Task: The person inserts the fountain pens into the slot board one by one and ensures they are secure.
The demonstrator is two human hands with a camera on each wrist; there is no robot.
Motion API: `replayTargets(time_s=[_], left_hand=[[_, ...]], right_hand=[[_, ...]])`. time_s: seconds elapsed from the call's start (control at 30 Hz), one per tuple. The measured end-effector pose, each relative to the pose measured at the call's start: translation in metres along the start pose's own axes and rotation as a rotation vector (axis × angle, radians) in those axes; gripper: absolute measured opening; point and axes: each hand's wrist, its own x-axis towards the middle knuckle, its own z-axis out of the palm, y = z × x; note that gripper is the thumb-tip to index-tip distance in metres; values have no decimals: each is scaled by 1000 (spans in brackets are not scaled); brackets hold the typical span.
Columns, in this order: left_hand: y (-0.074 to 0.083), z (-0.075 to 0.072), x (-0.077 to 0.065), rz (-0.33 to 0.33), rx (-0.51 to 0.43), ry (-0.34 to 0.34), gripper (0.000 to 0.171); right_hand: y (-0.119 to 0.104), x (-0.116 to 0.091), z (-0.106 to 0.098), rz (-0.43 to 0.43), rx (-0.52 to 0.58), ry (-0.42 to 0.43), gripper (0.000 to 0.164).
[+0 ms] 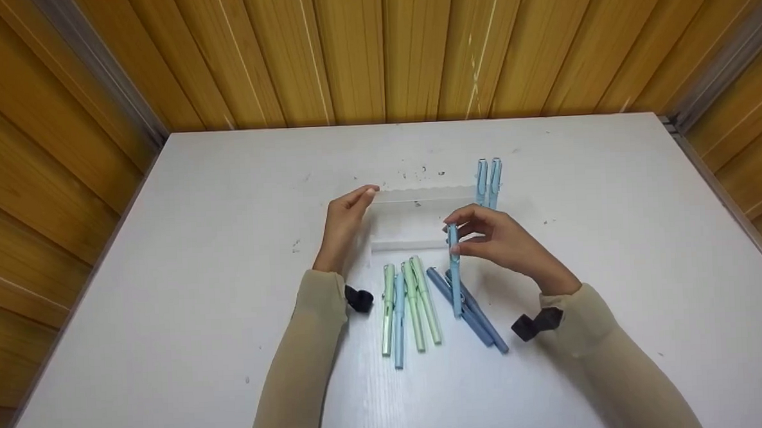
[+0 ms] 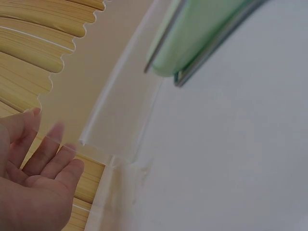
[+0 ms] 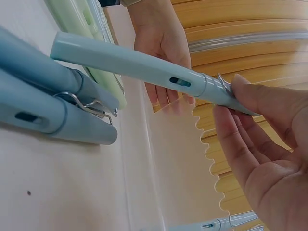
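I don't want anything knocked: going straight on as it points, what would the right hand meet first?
The right hand, holding a pen, would probably meet the clear plastic first. Depth is unclear, so it might pass above that toward the left hand.

White table (image 1: pixel 198 293): green pens (image 1: pixel 415 309), light-blue pen (image 1: pixel 398 322), dark-blue pens (image 1: pixel 477 330); clear rack (image 1: pixel 425 194) seemingly resting there.

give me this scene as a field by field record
left hand: pinches clear wavy-edged plastic at its left end
right hand: holds a light blue pen by its clip end
nearer: three green pens, one light blue pen, two darker blue pens
farther: two light blue pens beyond the right hand
surface: white table
backdrop: slatted wall
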Motion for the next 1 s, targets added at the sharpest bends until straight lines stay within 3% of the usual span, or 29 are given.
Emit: replayTargets(time_s=[0.53, 1.0], left_hand=[[0, 0, 0, 11, -15, -4, 32], [2, 0, 0, -2, 13, 14, 33]], right_hand=[[-6, 14, -24, -54, -53, 249, 37], [-9, 24, -31, -75, -84, 397, 40]])
